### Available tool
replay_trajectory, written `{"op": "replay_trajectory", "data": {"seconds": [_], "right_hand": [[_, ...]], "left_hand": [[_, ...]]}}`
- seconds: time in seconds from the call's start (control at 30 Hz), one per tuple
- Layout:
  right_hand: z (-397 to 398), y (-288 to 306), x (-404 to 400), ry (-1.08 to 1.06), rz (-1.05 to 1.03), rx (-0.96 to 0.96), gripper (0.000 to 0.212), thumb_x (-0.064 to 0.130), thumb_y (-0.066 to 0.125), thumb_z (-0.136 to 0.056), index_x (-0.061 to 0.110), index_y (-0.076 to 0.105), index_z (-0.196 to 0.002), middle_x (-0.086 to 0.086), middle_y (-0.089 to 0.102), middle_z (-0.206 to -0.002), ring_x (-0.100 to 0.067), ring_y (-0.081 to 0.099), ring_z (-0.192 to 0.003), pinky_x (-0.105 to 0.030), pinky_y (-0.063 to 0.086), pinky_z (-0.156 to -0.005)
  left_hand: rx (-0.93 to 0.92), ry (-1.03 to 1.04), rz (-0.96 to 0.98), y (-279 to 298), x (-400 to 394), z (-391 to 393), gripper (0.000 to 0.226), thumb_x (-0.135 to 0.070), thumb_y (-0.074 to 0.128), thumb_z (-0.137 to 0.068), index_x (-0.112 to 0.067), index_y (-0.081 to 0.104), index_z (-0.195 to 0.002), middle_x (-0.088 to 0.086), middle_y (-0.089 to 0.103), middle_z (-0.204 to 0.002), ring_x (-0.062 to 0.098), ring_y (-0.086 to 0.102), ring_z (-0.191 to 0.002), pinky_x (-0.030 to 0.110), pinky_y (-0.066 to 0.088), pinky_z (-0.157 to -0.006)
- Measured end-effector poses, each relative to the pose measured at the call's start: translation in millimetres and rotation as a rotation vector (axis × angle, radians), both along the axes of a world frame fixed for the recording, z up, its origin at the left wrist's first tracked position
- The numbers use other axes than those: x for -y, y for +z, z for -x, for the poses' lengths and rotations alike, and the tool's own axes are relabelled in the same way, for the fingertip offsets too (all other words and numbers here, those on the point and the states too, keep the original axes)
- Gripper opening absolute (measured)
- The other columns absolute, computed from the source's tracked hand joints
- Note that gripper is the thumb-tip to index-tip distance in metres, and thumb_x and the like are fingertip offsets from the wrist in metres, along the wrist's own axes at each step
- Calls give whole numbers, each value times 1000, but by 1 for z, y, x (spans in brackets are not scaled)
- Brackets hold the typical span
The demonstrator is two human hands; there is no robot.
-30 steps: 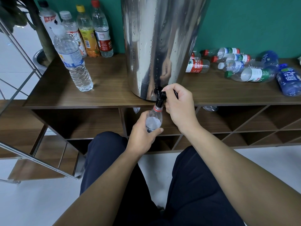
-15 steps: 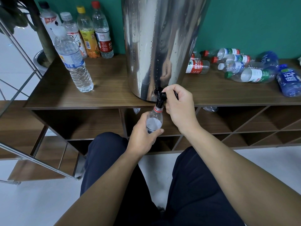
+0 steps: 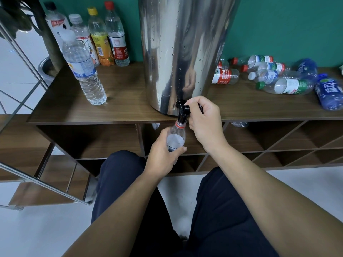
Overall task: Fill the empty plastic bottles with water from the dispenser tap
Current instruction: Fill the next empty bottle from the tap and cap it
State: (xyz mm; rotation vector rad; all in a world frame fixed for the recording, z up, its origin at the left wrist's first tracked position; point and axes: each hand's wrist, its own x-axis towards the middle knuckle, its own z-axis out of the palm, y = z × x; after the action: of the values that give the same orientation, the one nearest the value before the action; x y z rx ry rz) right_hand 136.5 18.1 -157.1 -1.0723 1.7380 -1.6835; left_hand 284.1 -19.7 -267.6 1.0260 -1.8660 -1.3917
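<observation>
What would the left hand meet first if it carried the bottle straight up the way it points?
The left hand holds the bottle with its neck right under the tap. Going straight up, the bottle's mouth would meet the tap spout at once; whether they already touch is unclear.

The steel dispenser (image 3: 183,52) fills the middle of the shelf top (image 3: 130,101), its base at the front edge. Left of it, bare wood runs along the front edge up to one upright bottle (image 3: 82,69); four more bottles (image 3: 104,34) stand at the back left corner. To the right, lying bottles (image 3: 282,78) crowd the back and right end, perhaps touching; the front strip there is bare.
</observation>
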Motion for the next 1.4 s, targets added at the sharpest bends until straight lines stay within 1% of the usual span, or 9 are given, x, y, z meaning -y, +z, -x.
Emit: {"op": "replay_trajectory", "data": {"seconds": [0.07, 0.17, 0.27, 0.4, 0.6, 0.87, 1.1, 1.3, 1.4], "right_hand": [[0, 0, 0, 5, 3, 4, 25, 26, 58, -108, 33, 75, -91, 22, 61, -71, -5, 53, -71, -25, 40, -67], [0, 0, 0, 4, -4, -1, 24, 26, 58, -108, 32, 75, -92, 22, 61, -71, -4, 53, -71, -24, 40, -67], [0, 0, 0, 5, -8, -4, 25, 26, 58, -109, 32, 75, -93, 22, 61, -71, -4, 54, -71, -24, 41, -67], [1, 0, -1, -1, -9, -8, 24, 27, 57, -110, 32, 75, -94, 21, 63, -73, -4, 55, -72, -25, 42, -69], [0, 0, -1, -3, -16, -15, 24, 28, 57, -109, 32, 75, -95, 22, 61, -72, -4, 53, -72, -24, 41, -67], [0, 1, -1, -4, -18, -15, 24, 25, 57, -109, 31, 74, -94, 23, 61, -70, -2, 53, -70, -22, 40, -67], [0, 2, -1, -2, -18, -18, 25, 25, 56, -110, 30, 75, -94, 22, 62, -70, -2, 53, -70, -23, 41, -67], [0, 1, -1, 0, -20, -26, 24, 26, 56, -109, 31, 75, -95, 22, 63, -73, -2, 55, -72, -24, 42, -69], [0, 2, -2, -2, -19, -27, 25, 25, 56, -110, 31, 75, -95, 22, 62, -72, -2, 54, -70, -24, 41, -67]], "left_hand": [[-2, -3, -3, 0, 0, 0, 71, -29, 93, -90, -42, 54, -147, -19, 72, -128, 2, 68, -121, 34, 58, -107], [9, -7, -10, 1, 0, 0, 71, -30, 93, -91, -43, 52, -148, -21, 70, -129, -1, 67, -121, 29, 57, -105], [9, -5, -9, 2, -1, -1, 72, -30, 93, -92, -42, 52, -149, -22, 70, -129, -2, 67, -122, 27, 56, -105], [15, -5, -10, 3, -1, -1, 70, -31, 92, -92, -43, 51, -148, -21, 70, -129, -1, 67, -122, 29, 56, -106], [7, -4, -4, 2, -1, 0, 71, -29, 93, -91, -38, 54, -149, -18, 72, -129, 2, 68, -122, 30, 57, -107], [6, -2, -4, 2, -1, -1, 71, -29, 92, -91, -41, 53, -150, -19, 71, -129, 0, 67, -122, 27, 56, -104], [14, -2, -9, 1, 0, 0, 74, -29, 93, -91, -40, 52, -152, -19, 70, -131, 1, 67, -123, 26, 55, -105], [2, -1, -11, -1, 1, 1, 73, -29, 93, -91, -41, 53, -150, -19, 71, -130, 1, 67, -123, 29, 56, -107], [0, 3, -16, -1, 1, 0, 73, -28, 93, -91, -43, 52, -150, -20, 71, -130, -1, 67, -123, 28, 56, -107]]}}
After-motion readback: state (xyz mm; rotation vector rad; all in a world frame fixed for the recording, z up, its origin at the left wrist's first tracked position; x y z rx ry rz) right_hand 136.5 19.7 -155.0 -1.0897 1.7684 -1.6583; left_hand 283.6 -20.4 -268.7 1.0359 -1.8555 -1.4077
